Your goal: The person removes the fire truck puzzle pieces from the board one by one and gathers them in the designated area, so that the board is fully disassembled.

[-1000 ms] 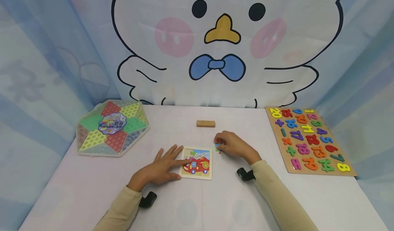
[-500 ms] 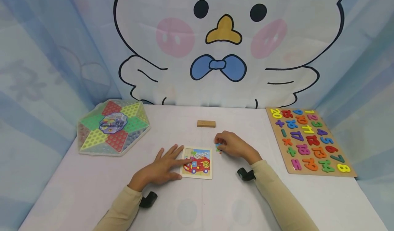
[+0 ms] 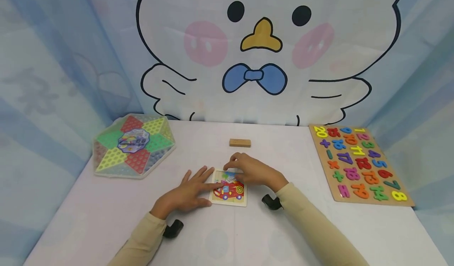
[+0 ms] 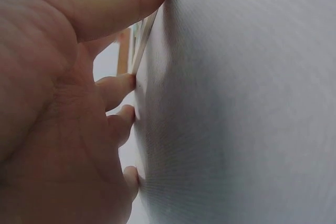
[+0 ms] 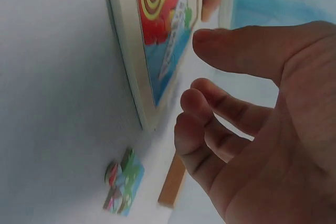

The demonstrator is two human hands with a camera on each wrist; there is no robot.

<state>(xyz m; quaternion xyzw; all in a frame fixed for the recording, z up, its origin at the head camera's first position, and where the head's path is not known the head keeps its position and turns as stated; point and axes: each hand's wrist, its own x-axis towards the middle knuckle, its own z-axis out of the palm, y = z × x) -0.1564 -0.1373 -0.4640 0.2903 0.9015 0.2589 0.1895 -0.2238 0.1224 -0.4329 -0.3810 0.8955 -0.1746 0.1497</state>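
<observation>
fitting the fire-truck puzzle

left hand (image 3: 184, 193) lies flat, steadying the puzzle board (image 3: 228, 189) near centre. right hand (image 3: 253, 170) hovers over its far edge, fingers loosely curled – seemingly empty. loose piece (image 5: 122, 188) lies beside the board – it likely needs picking up next.

On my table (image 3: 283, 234): hexagonal Chinese checkers board (image 3: 133, 146) at 9 o'clock; small wooden block (image 3: 240, 142) at 12; wooden number puzzle board (image 3: 358, 163) at 3. Behind them I see a cartoon duck backdrop (image 3: 262, 49).
</observation>
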